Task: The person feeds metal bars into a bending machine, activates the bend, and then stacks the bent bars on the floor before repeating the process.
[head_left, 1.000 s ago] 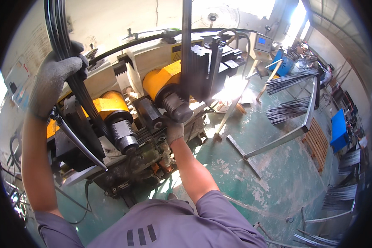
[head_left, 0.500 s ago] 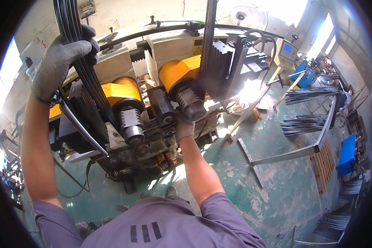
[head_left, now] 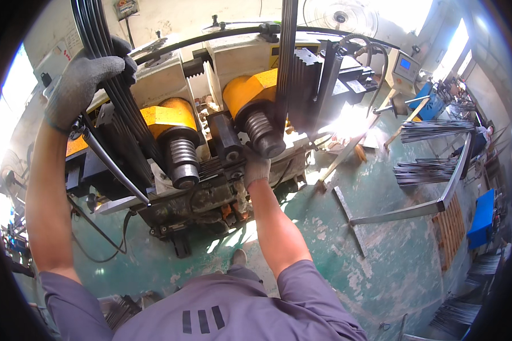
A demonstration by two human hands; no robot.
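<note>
Gripping one bundle of dark bars (head_left: 121,105), the gloved left hand (head_left: 84,82) has its fingers closed round it; the bundle slants down beside the left of two ribbed cylinders (head_left: 182,165); a second bundle (head_left: 286,57) stands by the right one; the right hand (head_left: 257,169) is beside one dark block (head_left: 224,136), its fingers mostly hidden, so I cannot tell its grip; two yellow housings (head_left: 173,117) back the cylinders; two rod stacks (head_left: 435,131) lie right.
</note>
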